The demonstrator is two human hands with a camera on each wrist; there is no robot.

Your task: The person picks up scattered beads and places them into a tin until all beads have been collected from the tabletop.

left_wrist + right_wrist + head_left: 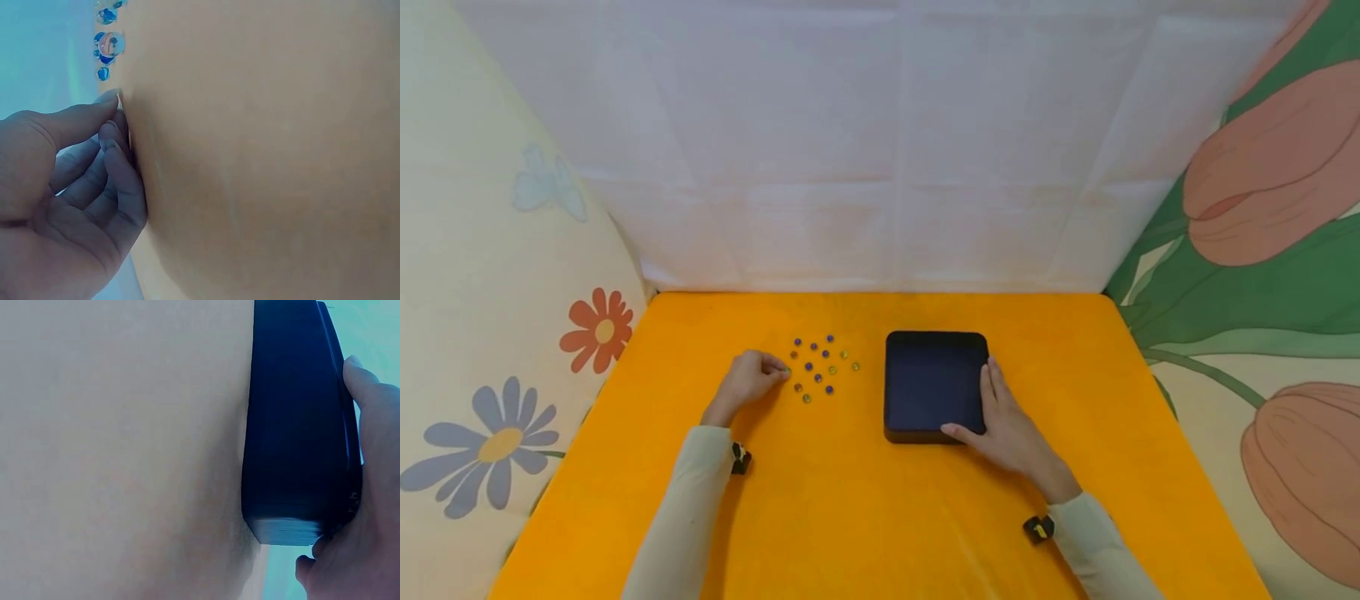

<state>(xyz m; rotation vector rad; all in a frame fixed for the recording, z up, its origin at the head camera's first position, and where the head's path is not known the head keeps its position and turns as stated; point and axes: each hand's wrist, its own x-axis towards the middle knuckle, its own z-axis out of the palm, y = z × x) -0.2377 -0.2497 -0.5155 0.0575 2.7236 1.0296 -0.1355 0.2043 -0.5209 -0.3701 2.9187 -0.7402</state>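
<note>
My left hand (749, 383) is low over the table at the left edge of a scatter of glass marbles (808, 367). Its thumb and index finger pinch a small greenish marble (787, 372), mostly hidden by the fingertips. In the left wrist view, clear and blue marbles (112, 45) lie just beyond the left hand (87, 181). A square, black, shallow tray (936, 435) stands right of the marbles. My right hand (1009, 429) holds its near right corner, thumb at the front rim and fingers along the right side. The right wrist view shows the tray's dark outer wall (297, 419) beside the right hand (369, 487).
An orange cloth (842, 517) covers the table. Behind it hangs a white sheet (880, 167), with flower-printed cloths at the left (445, 292) and right (1225, 325). Each wrist carries a small black device, one on the left (741, 458) and one on the right (1038, 530).
</note>
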